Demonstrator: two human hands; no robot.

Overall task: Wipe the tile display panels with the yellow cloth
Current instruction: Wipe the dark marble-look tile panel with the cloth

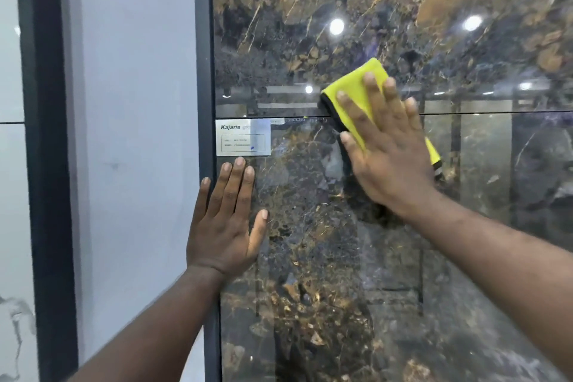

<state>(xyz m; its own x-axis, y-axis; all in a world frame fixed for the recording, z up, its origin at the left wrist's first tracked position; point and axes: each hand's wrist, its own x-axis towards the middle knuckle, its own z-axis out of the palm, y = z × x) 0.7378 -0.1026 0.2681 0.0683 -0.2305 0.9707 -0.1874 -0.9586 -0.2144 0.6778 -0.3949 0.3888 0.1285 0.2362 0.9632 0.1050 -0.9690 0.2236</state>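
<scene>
Yellow cloth (356, 93), probably soft, light and floppy, folded flat across the seam of the glossy dark tile display panel (341, 304); best pinned under a whole palm. Right hand (387, 149) spread wide, straight fingers (371, 87) pressing it; left hand (224, 220) flat, empty, braced beneath the label (242, 137) at the panel's left edge.

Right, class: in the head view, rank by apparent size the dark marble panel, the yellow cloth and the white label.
Largest: dark marble panel.
Next: yellow cloth, though the right hand hides part of it.
Smallest: white label.
</scene>
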